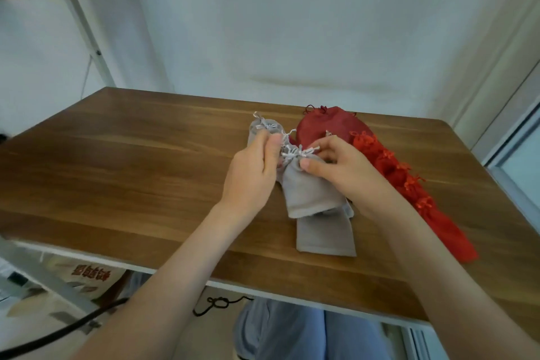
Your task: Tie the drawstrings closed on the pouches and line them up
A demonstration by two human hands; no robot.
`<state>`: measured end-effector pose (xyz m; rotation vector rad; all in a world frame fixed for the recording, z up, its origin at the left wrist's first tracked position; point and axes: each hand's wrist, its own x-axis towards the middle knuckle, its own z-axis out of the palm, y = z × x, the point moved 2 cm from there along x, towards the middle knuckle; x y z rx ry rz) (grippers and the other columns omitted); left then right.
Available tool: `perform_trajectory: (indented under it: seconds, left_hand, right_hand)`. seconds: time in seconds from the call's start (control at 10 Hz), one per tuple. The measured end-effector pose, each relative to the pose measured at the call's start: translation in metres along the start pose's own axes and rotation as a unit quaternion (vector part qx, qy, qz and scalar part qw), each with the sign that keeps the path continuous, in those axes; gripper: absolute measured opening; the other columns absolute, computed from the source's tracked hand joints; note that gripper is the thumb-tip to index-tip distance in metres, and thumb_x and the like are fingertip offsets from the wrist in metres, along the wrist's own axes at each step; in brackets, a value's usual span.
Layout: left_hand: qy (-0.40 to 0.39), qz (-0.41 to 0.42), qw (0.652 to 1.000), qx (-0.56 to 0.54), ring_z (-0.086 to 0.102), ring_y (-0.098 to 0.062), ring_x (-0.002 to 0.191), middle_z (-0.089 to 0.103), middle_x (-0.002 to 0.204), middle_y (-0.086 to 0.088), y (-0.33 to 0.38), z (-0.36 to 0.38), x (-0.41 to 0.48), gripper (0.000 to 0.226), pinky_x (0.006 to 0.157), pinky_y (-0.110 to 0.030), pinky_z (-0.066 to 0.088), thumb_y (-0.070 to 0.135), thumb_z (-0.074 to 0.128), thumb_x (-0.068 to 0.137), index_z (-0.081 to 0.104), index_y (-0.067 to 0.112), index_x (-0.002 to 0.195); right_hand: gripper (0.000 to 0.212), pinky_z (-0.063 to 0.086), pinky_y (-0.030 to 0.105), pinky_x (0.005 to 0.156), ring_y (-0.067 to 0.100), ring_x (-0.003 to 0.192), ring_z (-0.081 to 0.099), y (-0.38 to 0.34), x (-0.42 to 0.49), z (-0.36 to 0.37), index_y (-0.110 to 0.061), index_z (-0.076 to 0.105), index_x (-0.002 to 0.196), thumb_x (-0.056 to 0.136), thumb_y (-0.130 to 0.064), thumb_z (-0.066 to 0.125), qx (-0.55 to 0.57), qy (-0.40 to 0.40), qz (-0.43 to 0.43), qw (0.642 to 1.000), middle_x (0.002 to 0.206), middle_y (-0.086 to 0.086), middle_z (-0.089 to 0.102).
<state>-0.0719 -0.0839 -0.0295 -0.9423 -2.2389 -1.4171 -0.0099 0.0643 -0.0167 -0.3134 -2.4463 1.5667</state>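
Over wooden table (117,172), left hand (251,175), right hand (347,172) apparently pinch drawstrings (292,153) of away-pointing pouch (308,194).

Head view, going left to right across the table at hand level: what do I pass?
left hand → grey pouch, drawstrings pinched by both hands → right hand → row of bright red pouches

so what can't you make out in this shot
Head view only.
1. Knot: fingers of left hand and right hand partly cover the cord on the held grey pouch; tied or not, unclear.
2. Grey pouches beneath: held pouch and right hand hide them; count unclear.
3. Red row: blurred, overlapping; count unclear.
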Motion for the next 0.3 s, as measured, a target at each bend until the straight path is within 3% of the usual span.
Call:
perform_trajectory:
  seconds: [0.1,0.2,0.3]
  left_hand:
    - [-0.041,-0.052,0.997,0.033,0.058,-0.017,0.059,0.062,0.064,-0.007,-0.009,0.012,-0.006,0.051,0.063,-0.040,0.046,0.042,0.021,0.101,0.054,0.012,0.075]
    - [-0.077,-0.090,0.990,0.079,0.058,-0.031,0.067,0.055,0.060,-0.008,-0.013,0.027,-0.015,0.049,0.058,-0.038,0.038,0.033,0.027,0.103,0.049,0.009,0.066]
    - [-0.087,-0.131,0.984,0.084,0.056,-0.030,0.071,0.054,0.064,-0.006,-0.013,0.032,-0.019,0.047,0.058,-0.033,0.031,0.033,0.027,0.103,0.040,0.023,0.059]
  right_hand:
    - [0.032,0.037,0.009,0.068,0.005,0.088,0.053,0.024,-0.016,0.003,-0.018,0.056,0.109,0.083,-0.030,0.070,-0.149,0.001,0.010,0.989,0.096,-0.008,0.057]
    - [0.045,0.031,0.027,0.090,0.020,0.115,0.040,0.031,-0.025,0.007,-0.017,0.054,0.120,0.081,-0.032,0.070,-0.296,0.072,-0.031,0.952,0.118,0.000,0.050]
    - [0.040,0.037,0.032,0.096,0.017,0.112,0.043,0.000,-0.035,-0.007,-0.018,0.056,0.120,0.083,-0.025,0.069,-0.150,0.129,-0.137,0.971,0.117,-0.005,0.050]
